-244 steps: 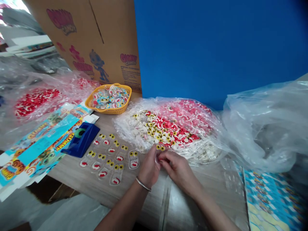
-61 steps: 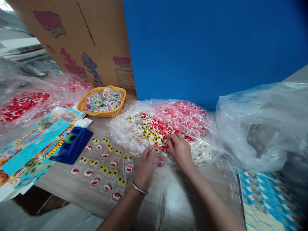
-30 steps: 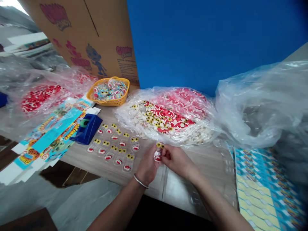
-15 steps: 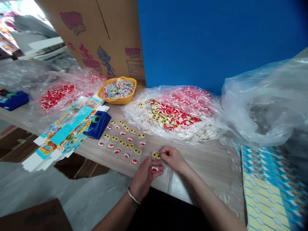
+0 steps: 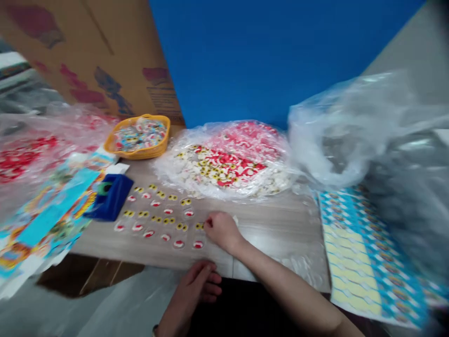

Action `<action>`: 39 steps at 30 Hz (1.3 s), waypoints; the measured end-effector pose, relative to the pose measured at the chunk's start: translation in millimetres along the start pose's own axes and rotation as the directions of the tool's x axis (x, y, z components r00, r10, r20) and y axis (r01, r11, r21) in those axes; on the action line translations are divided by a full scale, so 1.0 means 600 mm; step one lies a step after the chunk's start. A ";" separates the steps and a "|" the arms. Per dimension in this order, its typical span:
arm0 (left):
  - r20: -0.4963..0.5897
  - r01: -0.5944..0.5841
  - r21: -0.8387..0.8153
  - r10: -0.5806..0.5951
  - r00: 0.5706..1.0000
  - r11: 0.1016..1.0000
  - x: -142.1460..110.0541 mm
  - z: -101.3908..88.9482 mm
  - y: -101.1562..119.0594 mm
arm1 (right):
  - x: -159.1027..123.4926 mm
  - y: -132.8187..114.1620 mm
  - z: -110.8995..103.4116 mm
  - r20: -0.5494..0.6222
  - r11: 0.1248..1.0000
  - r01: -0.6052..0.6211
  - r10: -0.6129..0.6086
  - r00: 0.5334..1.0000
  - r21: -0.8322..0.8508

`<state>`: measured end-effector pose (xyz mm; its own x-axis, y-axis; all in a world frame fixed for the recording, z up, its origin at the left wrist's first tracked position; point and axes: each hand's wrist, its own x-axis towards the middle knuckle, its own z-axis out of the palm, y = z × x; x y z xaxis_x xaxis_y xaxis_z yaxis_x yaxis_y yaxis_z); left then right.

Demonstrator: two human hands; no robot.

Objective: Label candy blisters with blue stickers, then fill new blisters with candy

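Observation:
My right hand is low over the table, its fingers closed at the edge of a clear blister tray. This tray carries a pair of yellow-and-black candy eyes and a red-and-white candy mouth. My left hand hangs at the table's front edge, fingers loosely curled and slightly apart, with nothing seen in it. Left of my right hand, several similar filled trays lie in two rows. Behind them sits a large clear bag of loose candy eyes and red-and-white pieces.
A yellow basket of wrapped pieces stands at the back left. Nearer are a blue tape dispenser and flat printed cartons. Printed sheets lie right, below a crumpled plastic bag. A blue panel rises behind.
The tray that was between both hands now lies at the right end of the front row. My left hand has let go and drawn back; the view has shifted right.

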<state>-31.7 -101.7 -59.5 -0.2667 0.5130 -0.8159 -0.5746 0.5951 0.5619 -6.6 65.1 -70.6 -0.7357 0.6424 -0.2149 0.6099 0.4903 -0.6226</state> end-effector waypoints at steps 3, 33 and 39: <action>0.042 -0.002 0.072 -0.001 0.999 0.997 0.025 0.010 0.014 | -0.023 0.033 -0.052 -0.060 0.998 0.022 -0.026 0.998 -0.061; 0.259 -0.450 0.066 0.420 0.870 0.891 0.134 0.242 0.144 | -0.065 0.308 -0.272 -0.522 0.865 -0.379 0.168 0.836 -0.329; 0.356 -0.621 -0.040 0.592 0.723 0.783 0.151 0.246 0.131 | -0.095 0.228 -0.248 -0.250 0.794 0.031 0.153 0.956 0.607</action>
<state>13.7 82.7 -69.1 -0.2569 0.9436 -0.2090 -0.3153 0.1226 0.9410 162.6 183.4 -31.4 -0.5362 0.8365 -0.1129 0.2824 0.0517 -0.9579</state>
